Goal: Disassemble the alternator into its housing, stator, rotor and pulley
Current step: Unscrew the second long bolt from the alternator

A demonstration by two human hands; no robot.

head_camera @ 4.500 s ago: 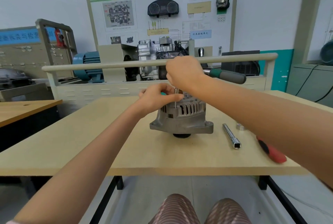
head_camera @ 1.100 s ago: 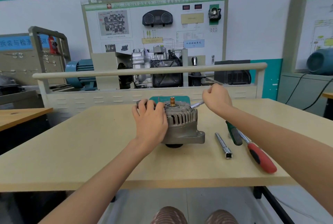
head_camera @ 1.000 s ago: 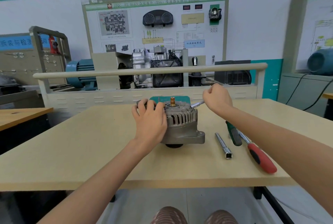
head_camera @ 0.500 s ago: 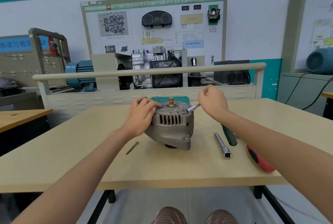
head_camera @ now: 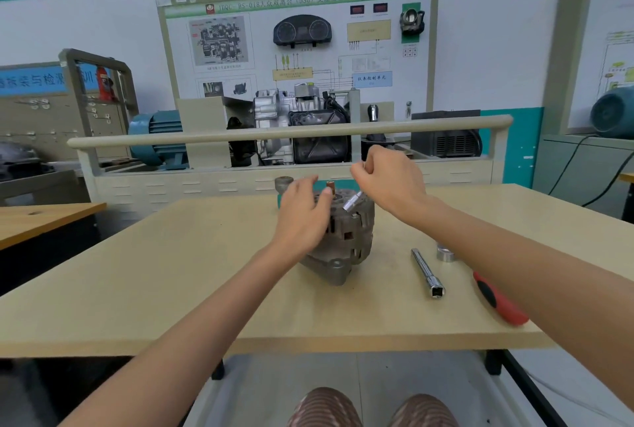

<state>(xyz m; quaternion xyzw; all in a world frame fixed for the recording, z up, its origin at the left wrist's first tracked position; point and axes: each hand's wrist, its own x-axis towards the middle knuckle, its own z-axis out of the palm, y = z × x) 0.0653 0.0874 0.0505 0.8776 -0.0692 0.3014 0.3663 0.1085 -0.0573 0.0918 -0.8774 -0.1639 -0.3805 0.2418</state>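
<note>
The grey alternator [head_camera: 346, 241] stands on the wooden table [head_camera: 206, 282], tipped towards me on its mounting lug, its copper shaft end [head_camera: 330, 184] pointing up. My left hand [head_camera: 302, 217] rests on its left side with fingers spread over the top. My right hand [head_camera: 387, 179] hovers just right of the top and grips a thin metal socket tool [head_camera: 352, 202], whose socket end touches the upper right edge of the housing.
A steel extension bar [head_camera: 427, 272], a small socket [head_camera: 445, 252] and a red-handled screwdriver [head_camera: 499, 301] lie on the table to the right. A grey pulley-like part [head_camera: 283, 183] and a teal tray sit behind the alternator. A railed training bench [head_camera: 291, 131] stands beyond.
My left hand has turned and tipped the alternator further, bringing a mounting lug to the front. The right hand with the tool stays at the upper right edge. The small screw left of the alternator is hidden.
</note>
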